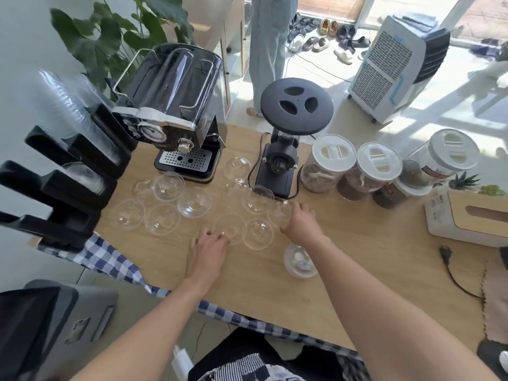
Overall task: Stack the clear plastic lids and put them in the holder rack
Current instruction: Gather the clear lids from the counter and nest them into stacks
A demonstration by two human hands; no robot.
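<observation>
Several clear plastic dome lids (193,202) lie scattered on the wooden table (371,284) in front of the espresso machine. My left hand (207,250) rests flat with its fingertips on the rim of one lid (230,228). My right hand (301,222) is curled around another clear lid (283,211) near the grinder's base. A small stack of lids (299,261) sits under my right wrist. The black holder rack (68,188) stands at the left edge, with clear lids and cups in its slots.
An espresso machine (176,111) and a black grinder (283,149) stand at the back. Three white-lidded jars (376,171) and a tissue box (470,215) sit to the right. A black plug and cord (450,268) lies near the right. A person stands beyond the table.
</observation>
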